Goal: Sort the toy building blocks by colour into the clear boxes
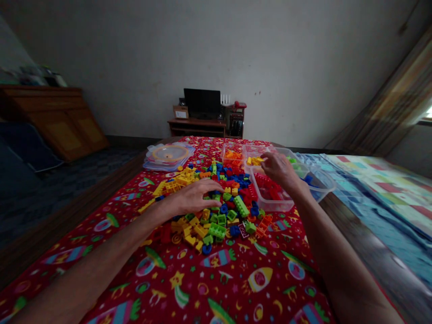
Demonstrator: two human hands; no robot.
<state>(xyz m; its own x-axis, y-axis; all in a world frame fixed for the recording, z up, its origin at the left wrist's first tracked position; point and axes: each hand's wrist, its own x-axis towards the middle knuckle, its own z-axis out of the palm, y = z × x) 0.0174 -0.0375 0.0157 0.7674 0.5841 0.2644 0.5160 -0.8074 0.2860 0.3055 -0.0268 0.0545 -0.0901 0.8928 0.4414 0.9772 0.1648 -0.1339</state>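
Observation:
My left hand [197, 196] reaches over a mixed pile of toy building bricks [221, 219] on the red patterned tablecloth [182, 288]. Its thumb and fingers are apart around the bricks, and I see nothing held between them. My right hand [279, 168] hangs over a clear plastic container, its fingertips beside a few yellow bricks [255, 161] there. The fingers look parted, with no brick visible in them. Just below this hand a nearer clear container [275, 205] holds red bricks [268, 185]. Orange bricks [232, 155] lie in the container at the back left.
Green bricks [292, 160] and blue bricks [308, 179] sit in containers on the right. Stacked lids [168, 155] lie at the back left of the table. Beyond stands a desk with a monitor [202, 103]. A bed [381, 189] is at the right.

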